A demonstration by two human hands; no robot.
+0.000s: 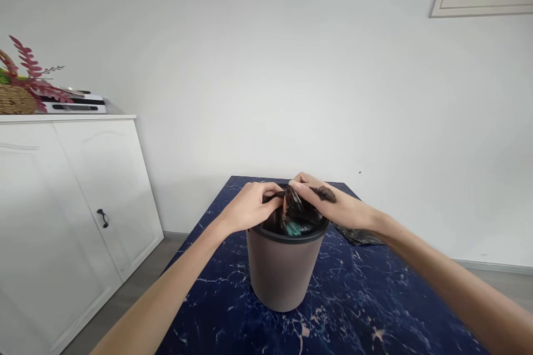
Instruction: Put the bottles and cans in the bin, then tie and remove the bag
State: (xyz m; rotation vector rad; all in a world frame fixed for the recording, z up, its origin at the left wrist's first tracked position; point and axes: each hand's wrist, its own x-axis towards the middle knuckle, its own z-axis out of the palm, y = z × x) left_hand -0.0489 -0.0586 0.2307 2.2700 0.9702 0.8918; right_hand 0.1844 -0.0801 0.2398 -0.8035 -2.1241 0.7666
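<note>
A taupe trash can (pixel 283 269) with a dark rim stands upright on the blue marbled table. Inside it is a black trash bag (pixel 295 202), its top gathered up between my hands. At the left of the rim, my left hand (pixel 253 203) is closed on an edge of the bag. Over the far right of the rim, my right hand (pixel 322 198) pinches the bag, and a dark tuft of plastic sticks up by its wrist. Something green (pixel 293 228) shows low in the can's mouth; I cannot make out what it is.
Another piece of black plastic (pixel 358 234) lies on the table (pixel 353 299) beyond my right wrist. To the left stands a white cabinet (pixel 79 199) with a woven basket (pixel 16 100) of red foliage on top. A pale wall (pixel 266 94) rises behind the table.
</note>
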